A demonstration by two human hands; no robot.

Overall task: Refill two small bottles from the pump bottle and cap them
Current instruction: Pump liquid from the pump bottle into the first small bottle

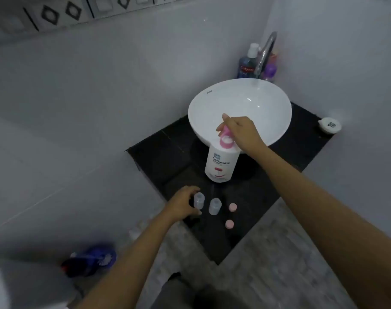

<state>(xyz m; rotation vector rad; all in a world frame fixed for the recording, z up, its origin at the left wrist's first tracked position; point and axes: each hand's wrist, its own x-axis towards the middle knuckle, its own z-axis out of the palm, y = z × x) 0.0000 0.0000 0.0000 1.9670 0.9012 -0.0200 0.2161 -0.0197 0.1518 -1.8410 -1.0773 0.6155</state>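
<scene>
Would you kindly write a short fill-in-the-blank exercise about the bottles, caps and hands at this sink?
1. The right hand grips the pink ____ of the pump bottle.
2. The left hand holds one of the ____ small clear bottles, the left small bottle; the right small bottle stands free.
3. Two loose pink caps lie on the ____ counter.

Missing words: pump; two; black

two small bottles [199, 200] [215, 206], two pink caps [232, 207] [229, 224], one pump bottle [221, 163]
</scene>
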